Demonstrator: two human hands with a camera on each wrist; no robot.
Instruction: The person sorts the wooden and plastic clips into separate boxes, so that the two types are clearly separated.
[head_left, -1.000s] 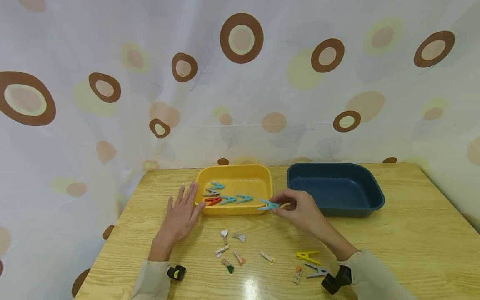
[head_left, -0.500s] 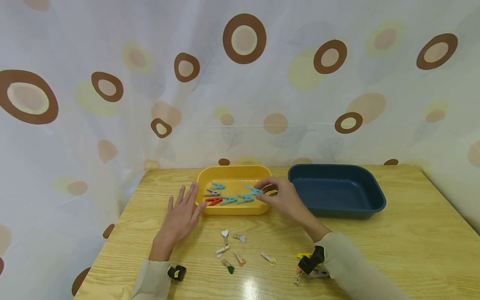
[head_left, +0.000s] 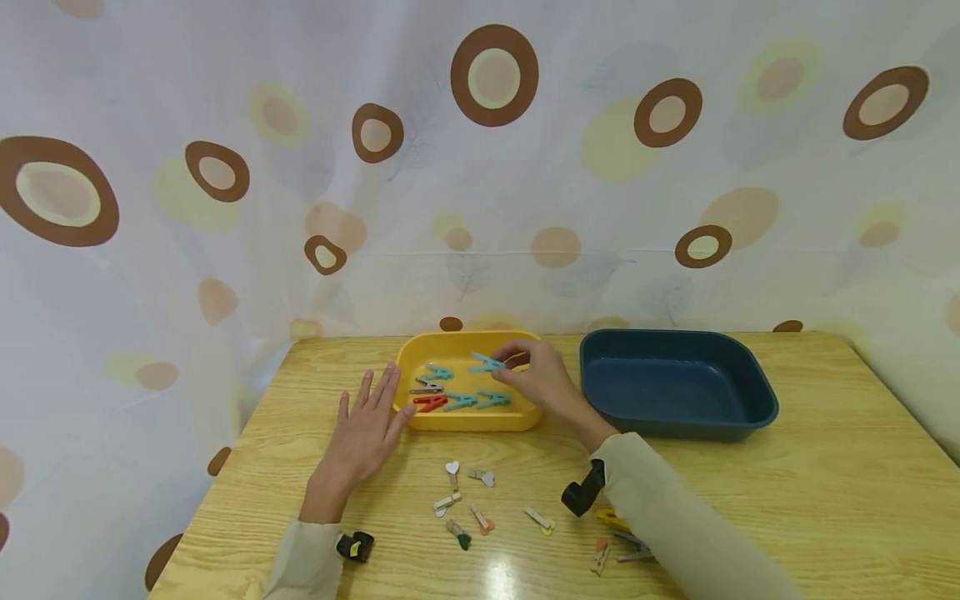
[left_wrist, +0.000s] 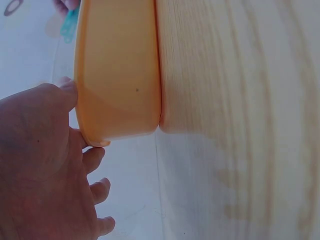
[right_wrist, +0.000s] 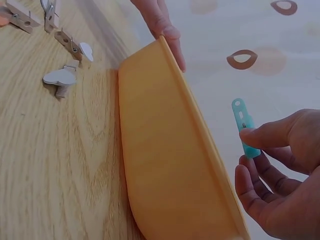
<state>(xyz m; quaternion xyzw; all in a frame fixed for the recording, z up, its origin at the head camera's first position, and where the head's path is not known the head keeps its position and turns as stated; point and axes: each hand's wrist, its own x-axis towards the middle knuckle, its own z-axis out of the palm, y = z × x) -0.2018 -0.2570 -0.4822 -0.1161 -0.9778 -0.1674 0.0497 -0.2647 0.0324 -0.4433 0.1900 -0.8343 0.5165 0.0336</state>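
Observation:
My right hand (head_left: 542, 377) pinches a light blue clothespin (head_left: 487, 362) between thumb and fingers, over the right half of the yellow tray (head_left: 472, 422). That clothespin (right_wrist: 245, 129) is above the tray's rim in the right wrist view. Inside the tray lie several clothespins: a red one (head_left: 430, 404), a grey one (head_left: 426, 387) and three light blue ones, one of them (head_left: 438, 372) towards the back. My left hand (head_left: 362, 435) rests against the tray's left end with fingers spread, its thumb (left_wrist: 67, 92) touching the rim.
A dark blue tray (head_left: 678, 425) stands to the right of the yellow one. In front lie several small wooden clips with hearts, such as a white-heart clip (head_left: 452, 473). A yellow clothespin (head_left: 611, 520) and a grey clothespin (head_left: 634, 550) are partly hidden by the right sleeve.
My right hand has carried the light blue clothespin left and back, from the yellow tray's front right corner to above its inside. The left hand stays in place.

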